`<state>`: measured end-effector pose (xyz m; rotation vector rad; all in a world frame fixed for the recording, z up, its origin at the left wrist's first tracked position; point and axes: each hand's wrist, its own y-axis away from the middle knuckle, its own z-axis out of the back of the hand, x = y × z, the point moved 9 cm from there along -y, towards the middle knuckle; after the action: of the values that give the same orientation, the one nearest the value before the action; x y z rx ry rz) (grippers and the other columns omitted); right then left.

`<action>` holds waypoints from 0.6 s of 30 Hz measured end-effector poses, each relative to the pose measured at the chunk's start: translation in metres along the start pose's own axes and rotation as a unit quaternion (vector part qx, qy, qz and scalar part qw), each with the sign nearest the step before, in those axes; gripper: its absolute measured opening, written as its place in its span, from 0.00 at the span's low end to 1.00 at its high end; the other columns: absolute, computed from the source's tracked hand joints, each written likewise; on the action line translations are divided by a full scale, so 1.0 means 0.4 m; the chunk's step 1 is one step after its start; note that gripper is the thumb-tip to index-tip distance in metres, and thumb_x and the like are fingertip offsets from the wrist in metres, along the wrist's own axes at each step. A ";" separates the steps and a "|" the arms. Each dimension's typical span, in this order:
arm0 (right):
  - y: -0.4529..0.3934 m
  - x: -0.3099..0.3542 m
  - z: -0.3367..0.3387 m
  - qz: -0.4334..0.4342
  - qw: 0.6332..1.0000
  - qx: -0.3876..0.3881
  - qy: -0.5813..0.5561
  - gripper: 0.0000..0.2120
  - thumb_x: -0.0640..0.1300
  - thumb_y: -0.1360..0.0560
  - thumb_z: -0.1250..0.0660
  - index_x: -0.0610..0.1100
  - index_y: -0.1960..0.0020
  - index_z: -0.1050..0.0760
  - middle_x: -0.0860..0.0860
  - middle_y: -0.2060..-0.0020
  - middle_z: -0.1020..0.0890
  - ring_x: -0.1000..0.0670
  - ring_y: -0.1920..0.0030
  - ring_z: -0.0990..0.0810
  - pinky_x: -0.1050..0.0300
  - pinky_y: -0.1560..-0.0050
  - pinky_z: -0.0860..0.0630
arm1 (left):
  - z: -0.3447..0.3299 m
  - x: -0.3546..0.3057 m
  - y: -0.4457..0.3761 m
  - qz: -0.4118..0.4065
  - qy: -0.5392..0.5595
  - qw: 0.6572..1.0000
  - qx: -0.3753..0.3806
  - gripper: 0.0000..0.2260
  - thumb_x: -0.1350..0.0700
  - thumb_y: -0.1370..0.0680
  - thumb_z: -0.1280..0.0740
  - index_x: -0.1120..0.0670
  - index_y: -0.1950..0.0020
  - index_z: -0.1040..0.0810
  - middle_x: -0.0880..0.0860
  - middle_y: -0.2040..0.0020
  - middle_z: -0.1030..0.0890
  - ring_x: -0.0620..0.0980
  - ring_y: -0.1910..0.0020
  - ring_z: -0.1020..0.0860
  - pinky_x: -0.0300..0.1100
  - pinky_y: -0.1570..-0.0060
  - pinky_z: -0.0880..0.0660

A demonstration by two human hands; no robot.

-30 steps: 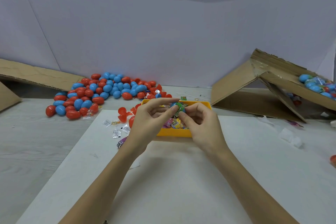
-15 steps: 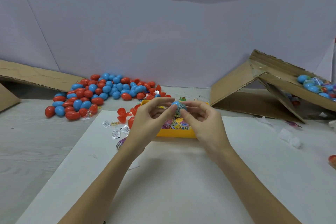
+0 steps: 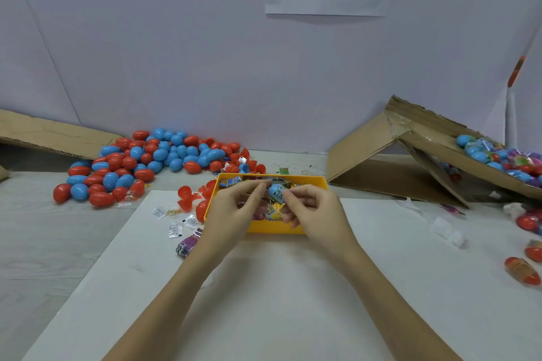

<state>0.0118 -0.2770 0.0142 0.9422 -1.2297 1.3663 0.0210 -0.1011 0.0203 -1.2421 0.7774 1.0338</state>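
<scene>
A blue plastic egg with a printed wrap round it is held up over a yellow tray. My right hand pinches the egg's right side between thumb and fingertips. My left hand hovers just left of the egg, with thumb and forefinger close together. Whether they touch the egg or its wrap is unclear. The tray holds several small printed packets, partly hidden by both hands.
A pile of red and blue eggs lies at the back left, with open red shells and small sachets nearer the tray. A tipped cardboard box at the right holds wrapped eggs. More eggs lie at the right edge.
The egg has turned in my fingers, with more blue shell showing now. My left fingertips have drawn slightly off to the left. The camera has tilted up a little.
</scene>
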 end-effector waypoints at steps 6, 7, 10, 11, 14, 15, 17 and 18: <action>-0.138 0.079 0.212 -0.087 0.869 -0.054 -0.484 0.14 0.39 0.18 0.35 0.31 0.38 0.23 0.39 0.49 0.15 0.49 0.57 0.13 0.62 0.58 0.18 | 0.060 -0.008 -0.011 -0.009 -0.071 0.994 -0.083 0.09 0.50 0.18 0.34 0.51 0.43 0.16 0.44 0.52 0.15 0.42 0.51 0.18 0.44 0.50 0.18; -0.160 0.101 0.262 -0.070 0.841 -0.077 -0.531 0.15 0.40 0.17 0.36 0.31 0.36 0.24 0.38 0.46 0.16 0.48 0.55 0.12 0.60 0.57 0.17 | 0.066 -0.012 -0.012 -0.015 -0.086 0.992 -0.089 0.09 0.51 0.17 0.34 0.51 0.44 0.16 0.44 0.52 0.15 0.41 0.51 0.18 0.42 0.51 0.19; -0.189 0.106 0.300 -0.064 0.840 -0.081 -0.533 0.15 0.41 0.17 0.37 0.33 0.34 0.25 0.39 0.43 0.16 0.47 0.51 0.12 0.58 0.52 0.17 | 0.077 -0.009 -0.015 -0.017 -0.133 0.986 -0.103 0.08 0.53 0.17 0.34 0.52 0.46 0.15 0.46 0.52 0.15 0.42 0.51 0.19 0.35 0.53 0.23; -0.186 0.086 0.279 -0.079 0.854 -0.069 -0.510 0.14 0.40 0.17 0.37 0.34 0.36 0.23 0.41 0.46 0.15 0.48 0.53 0.12 0.59 0.53 0.17 | 0.080 -0.006 -0.016 -0.016 -0.149 0.983 -0.106 0.08 0.54 0.17 0.34 0.53 0.46 0.15 0.47 0.52 0.16 0.43 0.51 0.19 0.34 0.54 0.24; -0.149 0.001 0.156 -0.143 0.873 -0.004 -0.467 0.11 0.38 0.17 0.39 0.36 0.41 0.20 0.44 0.54 0.14 0.50 0.58 0.14 0.60 0.58 0.17 | 0.090 -0.006 -0.017 -0.039 -0.203 0.971 -0.118 0.07 0.57 0.18 0.33 0.55 0.47 0.15 0.49 0.53 0.16 0.46 0.53 0.20 0.41 0.53 0.22; -0.131 -0.029 0.111 -0.164 0.870 0.015 -0.465 0.11 0.38 0.17 0.39 0.36 0.42 0.19 0.45 0.56 0.14 0.50 0.59 0.14 0.60 0.59 0.17 | 0.094 -0.006 -0.017 -0.048 -0.220 0.967 -0.120 0.06 0.57 0.18 0.32 0.56 0.48 0.15 0.50 0.53 0.17 0.48 0.52 0.21 0.45 0.51 0.22; -0.098 -0.076 0.034 -0.197 0.866 0.045 -0.458 0.11 0.38 0.16 0.39 0.36 0.43 0.19 0.45 0.58 0.15 0.51 0.60 0.15 0.60 0.60 0.18 | 0.097 -0.003 -0.016 -0.055 -0.255 0.958 -0.123 0.06 0.58 0.18 0.32 0.57 0.47 0.15 0.51 0.51 0.18 0.51 0.49 0.23 0.47 0.48 0.25; -0.088 -0.091 0.008 -0.202 0.867 0.056 -0.451 0.11 0.38 0.17 0.39 0.36 0.43 0.19 0.45 0.58 0.16 0.51 0.59 0.16 0.60 0.60 0.18 | 0.099 0.002 -0.016 -0.053 -0.274 0.952 -0.126 0.06 0.57 0.18 0.32 0.57 0.46 0.16 0.51 0.50 0.18 0.51 0.47 0.24 0.45 0.47 0.27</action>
<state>0.0521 -0.2885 -0.0141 1.9255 -1.4911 0.6367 0.0247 -0.0621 0.0291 -1.1126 0.1503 1.3364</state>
